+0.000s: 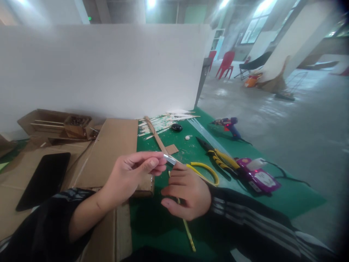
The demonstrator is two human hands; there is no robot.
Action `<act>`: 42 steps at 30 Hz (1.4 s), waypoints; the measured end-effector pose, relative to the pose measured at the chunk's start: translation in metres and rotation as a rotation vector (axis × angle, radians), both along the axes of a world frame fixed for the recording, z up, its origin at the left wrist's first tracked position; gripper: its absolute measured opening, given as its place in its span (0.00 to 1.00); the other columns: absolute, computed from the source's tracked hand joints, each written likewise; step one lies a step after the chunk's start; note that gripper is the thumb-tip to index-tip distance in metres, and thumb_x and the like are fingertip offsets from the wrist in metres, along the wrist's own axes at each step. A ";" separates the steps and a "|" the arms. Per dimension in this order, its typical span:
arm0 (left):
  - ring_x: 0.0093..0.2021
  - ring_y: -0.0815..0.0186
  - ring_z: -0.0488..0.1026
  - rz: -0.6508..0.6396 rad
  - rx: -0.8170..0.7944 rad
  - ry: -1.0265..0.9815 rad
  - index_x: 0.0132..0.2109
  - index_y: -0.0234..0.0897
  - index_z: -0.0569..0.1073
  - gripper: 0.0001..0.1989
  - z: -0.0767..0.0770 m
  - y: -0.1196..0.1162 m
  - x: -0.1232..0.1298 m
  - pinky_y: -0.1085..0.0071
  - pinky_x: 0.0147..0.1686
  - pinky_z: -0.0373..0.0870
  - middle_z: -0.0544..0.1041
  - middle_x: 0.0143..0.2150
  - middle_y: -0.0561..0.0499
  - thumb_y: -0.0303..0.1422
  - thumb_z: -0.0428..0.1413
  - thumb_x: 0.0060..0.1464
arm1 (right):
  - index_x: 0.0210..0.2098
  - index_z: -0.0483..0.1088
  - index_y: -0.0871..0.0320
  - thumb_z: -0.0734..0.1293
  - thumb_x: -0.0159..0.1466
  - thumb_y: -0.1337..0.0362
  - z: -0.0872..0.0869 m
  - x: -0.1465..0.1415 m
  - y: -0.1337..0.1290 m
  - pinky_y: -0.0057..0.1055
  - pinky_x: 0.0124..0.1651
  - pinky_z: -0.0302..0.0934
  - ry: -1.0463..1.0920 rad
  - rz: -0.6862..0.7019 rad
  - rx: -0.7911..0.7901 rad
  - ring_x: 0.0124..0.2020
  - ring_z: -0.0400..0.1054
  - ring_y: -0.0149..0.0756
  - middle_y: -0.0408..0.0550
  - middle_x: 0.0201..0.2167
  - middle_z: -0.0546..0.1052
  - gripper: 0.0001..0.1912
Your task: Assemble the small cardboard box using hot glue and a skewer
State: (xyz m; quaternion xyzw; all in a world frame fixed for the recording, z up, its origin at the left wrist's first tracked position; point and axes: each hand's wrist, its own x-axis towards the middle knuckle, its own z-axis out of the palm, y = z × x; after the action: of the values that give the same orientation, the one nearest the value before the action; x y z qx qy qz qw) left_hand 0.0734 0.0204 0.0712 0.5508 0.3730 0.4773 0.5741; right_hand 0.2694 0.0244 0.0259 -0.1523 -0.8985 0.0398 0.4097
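A slim, shiny silvery piece (170, 159) slants between the hands (135, 173).

Single head-worn view, wide, facing forward and down over green desk (293, 194). Left hand (136, 171) and right hand (188, 193) close below lens, sleeves (245, 214) entering from eight and four o'clock. White panel (103, 69) farther off at ten o'clock, blocking much behind; floor (240, 87) stretching farthest, toward two o'clock.

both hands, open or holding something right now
Left hand: closed, pinching a small silvery piece.
Right hand: curled at its other end; grip can't be told.
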 end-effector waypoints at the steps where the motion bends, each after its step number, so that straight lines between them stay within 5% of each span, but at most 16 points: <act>1: 0.39 0.62 0.83 -0.019 -0.016 -0.024 0.46 0.40 0.83 0.10 -0.001 0.001 -0.001 0.69 0.42 0.82 0.85 0.41 0.47 0.36 0.63 0.59 | 0.26 0.71 0.57 0.62 0.66 0.61 0.000 0.000 0.000 0.35 0.35 0.56 -0.002 0.002 -0.007 0.21 0.61 0.33 0.42 0.16 0.68 0.14; 6: 0.43 0.63 0.83 -0.050 -0.078 -0.071 0.47 0.42 0.82 0.10 -0.005 0.002 -0.002 0.71 0.45 0.81 0.85 0.43 0.48 0.36 0.63 0.59 | 0.25 0.71 0.57 0.62 0.66 0.61 0.001 0.001 0.001 0.36 0.35 0.57 0.008 0.016 -0.023 0.21 0.62 0.33 0.43 0.16 0.69 0.14; 13: 0.28 0.63 0.81 0.028 -0.227 -0.025 0.34 0.33 0.83 0.15 -0.002 0.003 0.002 0.72 0.29 0.82 0.84 0.28 0.47 0.41 0.70 0.46 | 0.25 0.70 0.57 0.62 0.66 0.62 0.001 0.000 0.000 0.36 0.37 0.58 0.017 0.008 -0.041 0.21 0.63 0.33 0.42 0.16 0.69 0.14; 18: 0.28 0.66 0.81 0.042 -0.249 -0.106 0.33 0.33 0.83 0.18 -0.002 0.004 0.003 0.74 0.29 0.81 0.83 0.28 0.47 0.47 0.66 0.52 | 0.25 0.71 0.58 0.62 0.65 0.62 0.002 0.001 0.000 0.35 0.35 0.56 0.032 0.010 -0.055 0.20 0.62 0.32 0.42 0.16 0.70 0.13; 25: 0.35 0.66 0.82 0.015 -0.280 -0.142 0.42 0.37 0.83 0.14 0.000 0.004 0.005 0.75 0.37 0.80 0.85 0.37 0.47 0.41 0.67 0.53 | 0.25 0.70 0.57 0.61 0.66 0.62 0.002 0.001 -0.001 0.36 0.37 0.57 0.008 0.006 -0.051 0.21 0.63 0.33 0.42 0.15 0.70 0.15; 34: 0.22 0.74 0.74 0.033 -0.222 -0.124 0.25 0.34 0.76 0.15 -0.003 0.005 0.004 0.81 0.23 0.73 0.77 0.20 0.56 0.37 0.73 0.43 | 0.25 0.71 0.58 0.62 0.66 0.63 0.004 0.001 -0.001 0.35 0.35 0.57 0.032 0.001 -0.082 0.21 0.62 0.32 0.42 0.17 0.70 0.14; 42: 0.20 0.74 0.72 0.049 -0.240 -0.140 0.26 0.32 0.78 0.21 -0.001 0.004 0.004 0.81 0.20 0.71 0.76 0.20 0.54 0.48 0.66 0.51 | 0.25 0.72 0.58 0.63 0.64 0.64 0.004 0.001 -0.001 0.34 0.34 0.56 0.048 0.002 -0.088 0.20 0.61 0.31 0.42 0.16 0.70 0.13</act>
State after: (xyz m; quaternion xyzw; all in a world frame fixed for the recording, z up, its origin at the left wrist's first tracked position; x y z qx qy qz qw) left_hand 0.0770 0.0245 0.0705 0.4343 0.3998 0.4806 0.6485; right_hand 0.2704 0.0231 0.0304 -0.1681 -0.8860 0.0832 0.4240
